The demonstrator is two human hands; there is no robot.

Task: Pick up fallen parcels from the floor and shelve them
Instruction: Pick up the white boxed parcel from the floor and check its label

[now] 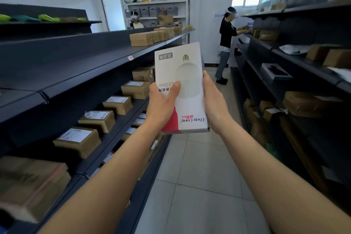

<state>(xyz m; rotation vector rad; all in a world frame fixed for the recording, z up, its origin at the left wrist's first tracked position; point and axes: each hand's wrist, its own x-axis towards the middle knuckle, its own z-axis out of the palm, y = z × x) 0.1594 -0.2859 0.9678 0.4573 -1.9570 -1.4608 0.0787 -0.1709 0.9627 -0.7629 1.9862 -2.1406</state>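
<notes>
White-and-red carton box [183,89] held upright in the aisle between both hands, print upside down. Left hand [161,103] clamps its left edge, thumb [173,89] across the front. Right hand [213,100] is flat against the right edge, fingers together. Dark shelf [79,66] left, with brown parcels [117,103].

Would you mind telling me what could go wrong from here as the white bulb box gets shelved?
The white bulb box is pinched only at its lower end between the left hand and right hand, so it may tip or slip. The middle left shelf is crowded with brown parcels; squeezing it in could knock one off. A person in a black top stands down the aisle, so walking on risks a bump.
</notes>
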